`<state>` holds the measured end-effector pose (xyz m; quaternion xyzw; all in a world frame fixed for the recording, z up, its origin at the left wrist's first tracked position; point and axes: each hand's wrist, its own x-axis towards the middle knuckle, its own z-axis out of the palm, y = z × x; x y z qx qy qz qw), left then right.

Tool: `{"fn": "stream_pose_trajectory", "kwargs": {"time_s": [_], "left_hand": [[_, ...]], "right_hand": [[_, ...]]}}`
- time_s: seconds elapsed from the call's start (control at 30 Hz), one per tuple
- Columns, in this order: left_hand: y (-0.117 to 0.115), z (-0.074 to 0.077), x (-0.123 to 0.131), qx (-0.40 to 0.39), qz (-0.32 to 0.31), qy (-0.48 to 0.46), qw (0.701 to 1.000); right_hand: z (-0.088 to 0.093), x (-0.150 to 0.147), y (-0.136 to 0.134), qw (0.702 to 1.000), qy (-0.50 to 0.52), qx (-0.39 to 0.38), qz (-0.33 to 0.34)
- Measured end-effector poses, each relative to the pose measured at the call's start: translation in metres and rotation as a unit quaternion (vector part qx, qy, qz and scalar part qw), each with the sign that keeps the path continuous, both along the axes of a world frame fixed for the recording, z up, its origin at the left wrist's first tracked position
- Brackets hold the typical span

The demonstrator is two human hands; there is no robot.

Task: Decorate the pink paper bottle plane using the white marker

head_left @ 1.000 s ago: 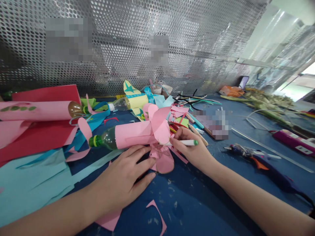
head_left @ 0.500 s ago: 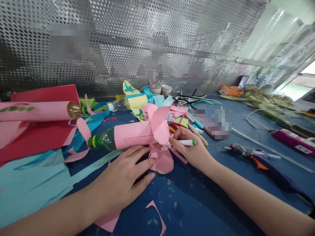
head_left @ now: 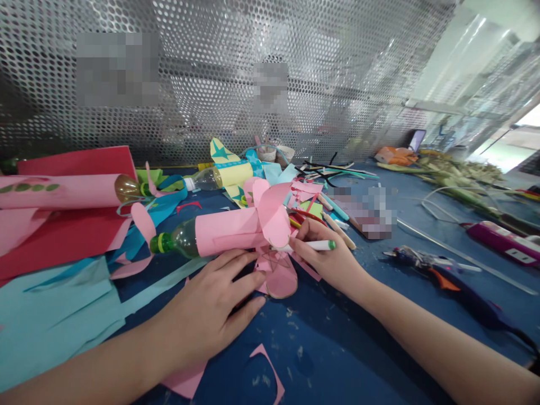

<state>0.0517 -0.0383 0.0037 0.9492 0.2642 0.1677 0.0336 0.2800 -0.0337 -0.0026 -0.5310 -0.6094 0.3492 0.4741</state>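
Observation:
A green plastic bottle (head_left: 182,238) lies on its side, wrapped in pink paper (head_left: 228,229) with pink petal-like fins (head_left: 274,211) at its right end. My right hand (head_left: 324,250) is closed around a white marker with a green end (head_left: 321,245), its tip against the pink pieces under the fins. There a flat pink paper cutout (head_left: 282,278) with a drawn star and outline lies on the table. My left hand (head_left: 221,292) lies flat with its fingers spread, fingertips touching the cutout's left edge.
Pink scraps (head_left: 270,371) lie in front. Light blue paper (head_left: 63,320) and a pink-wrapped bottle (head_left: 67,191) are at left, a yellow-wrapped bottle (head_left: 232,174) behind. At right lie a blue glue gun (head_left: 464,292), a purple power strip (head_left: 506,242) and dried leaves (head_left: 468,169). Perforated metal (head_left: 329,84) rises behind.
The marker and my right hand have shifted very slightly left. My left hand, the bottle and the cutout look unmoved.

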Motion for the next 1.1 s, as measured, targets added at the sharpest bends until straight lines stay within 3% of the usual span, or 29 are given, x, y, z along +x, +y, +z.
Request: {"fn": "stream_pose_trajectory", "kwargs": {"time_s": [1.1], "left_hand": [[0.0006, -0.0004, 0.0007, 0.020, 0.000, 0.009, 1.000]], "right_hand": [[0.0001, 0.0008, -0.0004, 1.000, -0.009, -0.010, 0.008]]}}
